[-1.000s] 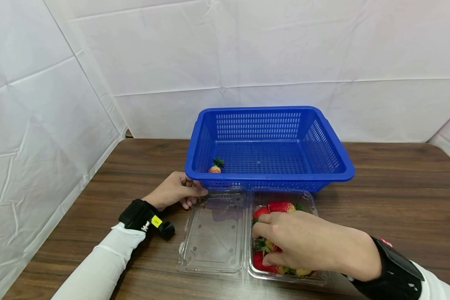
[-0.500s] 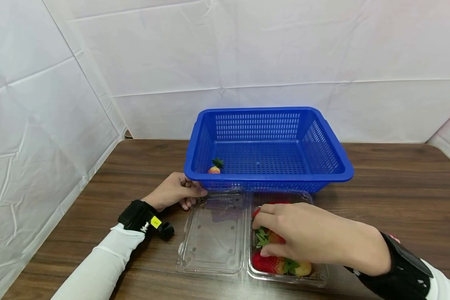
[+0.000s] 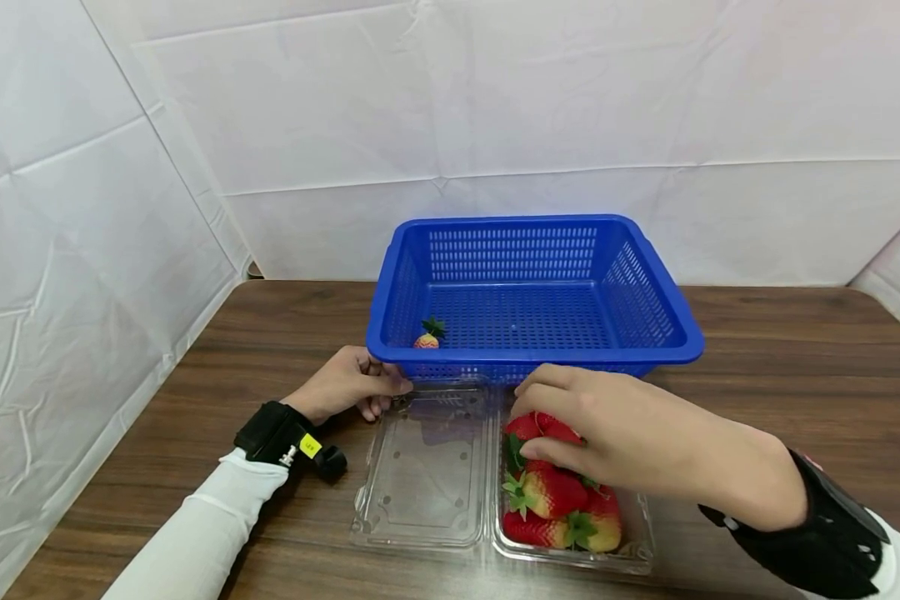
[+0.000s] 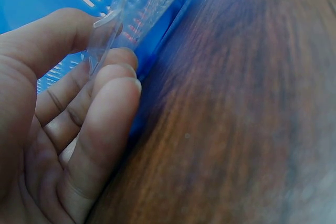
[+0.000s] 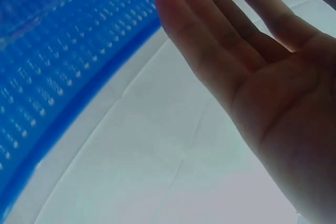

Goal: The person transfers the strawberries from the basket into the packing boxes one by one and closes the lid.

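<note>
A clear plastic clamshell box lies unfolded on the table, its lid [image 3: 427,496] on the left and its tray [image 3: 633,562] on the right. Several red strawberries [image 3: 557,493] with green leaves fill the tray. My left hand [image 3: 356,383] pinches the lid's far left corner between thumb and fingers; the left wrist view shows the clear plastic edge [image 4: 107,32] there. Over the far part of the tray hovers my right hand [image 3: 607,425], palm down. In the right wrist view its fingers [image 5: 210,30] are extended, with nothing seen between them; the thumb is mostly out of that view.
Just behind the clamshell stands a blue slotted plastic basket [image 3: 536,356]. One small strawberry [image 3: 426,342] sits in its near left corner. The brown wooden table [image 3: 780,367] spreads to both sides, with a white cloth [image 3: 495,100] hanging behind and at the left.
My right hand has lifted and moved away from me, off the strawberries towards the tray's far end, uncovering the near ones. My left hand has stayed at the lid corner.
</note>
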`<state>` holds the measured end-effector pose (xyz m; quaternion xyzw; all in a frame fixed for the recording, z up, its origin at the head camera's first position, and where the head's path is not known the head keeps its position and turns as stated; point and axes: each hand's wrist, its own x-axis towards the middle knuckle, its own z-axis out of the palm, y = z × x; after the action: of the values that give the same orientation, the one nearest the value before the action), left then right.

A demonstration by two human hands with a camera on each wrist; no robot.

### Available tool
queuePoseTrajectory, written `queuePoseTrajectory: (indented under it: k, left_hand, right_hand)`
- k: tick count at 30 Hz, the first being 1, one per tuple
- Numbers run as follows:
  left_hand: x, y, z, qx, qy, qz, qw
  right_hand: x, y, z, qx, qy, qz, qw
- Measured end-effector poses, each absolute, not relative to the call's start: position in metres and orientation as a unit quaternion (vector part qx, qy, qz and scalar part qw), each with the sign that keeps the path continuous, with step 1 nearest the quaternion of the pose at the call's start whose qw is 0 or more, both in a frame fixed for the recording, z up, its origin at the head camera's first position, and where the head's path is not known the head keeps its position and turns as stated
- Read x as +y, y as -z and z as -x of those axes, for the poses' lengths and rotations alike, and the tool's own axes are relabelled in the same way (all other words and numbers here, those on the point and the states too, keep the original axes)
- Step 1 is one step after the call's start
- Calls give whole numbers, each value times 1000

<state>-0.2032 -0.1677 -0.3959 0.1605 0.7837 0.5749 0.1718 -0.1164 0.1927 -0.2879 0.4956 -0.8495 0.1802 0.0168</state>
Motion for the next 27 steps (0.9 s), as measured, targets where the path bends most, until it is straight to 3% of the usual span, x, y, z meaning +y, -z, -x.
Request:
queuePoseTrajectory:
  k: [12, 27]
  left_hand:
    - [-168, 396, 203, 782, -577, -163, 169]
    - [-168, 395, 202, 785, -574, -164, 166]
  right_hand:
    - [199, 282, 125, -846, -200, -483, 105]
    - [200, 286, 152, -852, -203, -465, 129]
